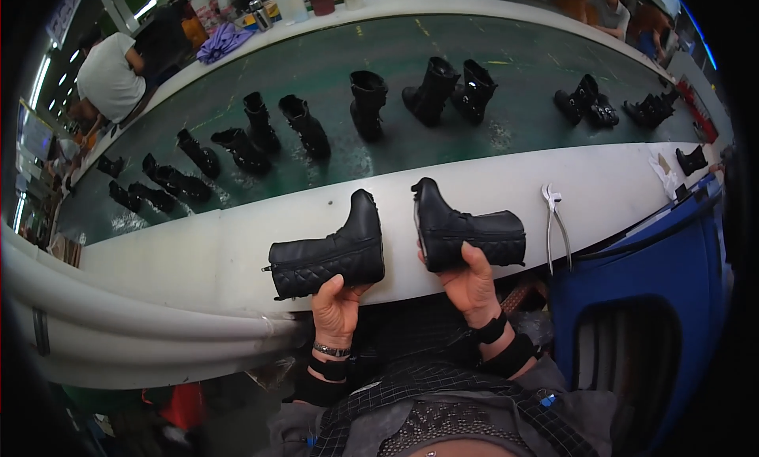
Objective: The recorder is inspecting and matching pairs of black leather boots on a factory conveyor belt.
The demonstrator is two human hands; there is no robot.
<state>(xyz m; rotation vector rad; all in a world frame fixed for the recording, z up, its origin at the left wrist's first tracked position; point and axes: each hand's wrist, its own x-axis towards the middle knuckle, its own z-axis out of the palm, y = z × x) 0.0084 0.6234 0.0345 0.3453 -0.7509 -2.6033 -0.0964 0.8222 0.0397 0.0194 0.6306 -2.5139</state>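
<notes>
Two black boots are held up on their sides above the white bench, soles facing each other. My left hand [336, 313] grips the left boot [332, 250], its thumb on the quilted side below a long zip. The right boot [466, 228] is in my right hand [473, 285], whose thumb presses near the heel. Most of my fingers are hidden under the boots. Both shafts point outward and the toes point away from me. Silver pincers [556, 224] lie on the bench to the right of the right boot.
Beyond the white bench [190, 251] runs a green conveyor belt [316, 62] carrying several black boots [369, 101]. A blue plastic bin [632, 283] stands at my right, a pale curved panel [150, 330] at my left. A person in a white shirt [111, 76] sits at the far left.
</notes>
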